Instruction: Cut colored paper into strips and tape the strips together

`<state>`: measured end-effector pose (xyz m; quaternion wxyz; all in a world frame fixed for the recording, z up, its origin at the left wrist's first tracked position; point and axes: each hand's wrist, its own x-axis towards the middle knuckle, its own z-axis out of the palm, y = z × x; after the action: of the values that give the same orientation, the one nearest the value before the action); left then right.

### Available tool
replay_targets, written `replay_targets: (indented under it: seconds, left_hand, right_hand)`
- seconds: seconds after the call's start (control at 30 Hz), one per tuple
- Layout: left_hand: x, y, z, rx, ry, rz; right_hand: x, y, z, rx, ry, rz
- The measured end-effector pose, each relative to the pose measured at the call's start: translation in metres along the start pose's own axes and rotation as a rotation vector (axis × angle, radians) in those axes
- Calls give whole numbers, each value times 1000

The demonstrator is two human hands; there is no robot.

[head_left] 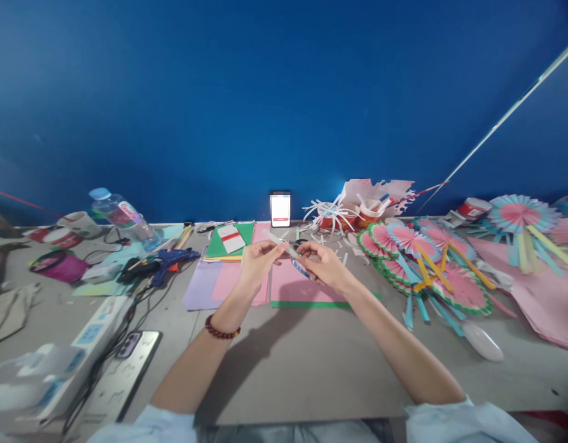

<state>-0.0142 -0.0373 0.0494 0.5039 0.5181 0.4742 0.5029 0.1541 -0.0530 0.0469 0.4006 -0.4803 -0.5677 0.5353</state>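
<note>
White strip [291, 251] pinched in left hand [260, 263], blue-white pen [301, 269] gripped in right hand [324, 264]. Looks like fiddly handling; next needs steadiness.

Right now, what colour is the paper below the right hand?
Pink paper, with a green band along its near edge; best seen in the head view.
</note>
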Motion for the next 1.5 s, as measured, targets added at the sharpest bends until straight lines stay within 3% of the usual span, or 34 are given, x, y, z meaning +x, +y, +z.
replay_targets:
  seconds: [0.8, 1.2, 1.5]
  left_hand:
    - [-2, -5, 3, 75, -33, 92]
    - [-1, -7, 6, 14, -21, 36]
    - [0, -3, 1, -22, 0, 23]
  right_hand:
    - [3, 4, -2, -110, 19, -54]
    - [7, 11, -2, -88, 61, -109]
    - [4, 9, -2, -104, 21, -108]
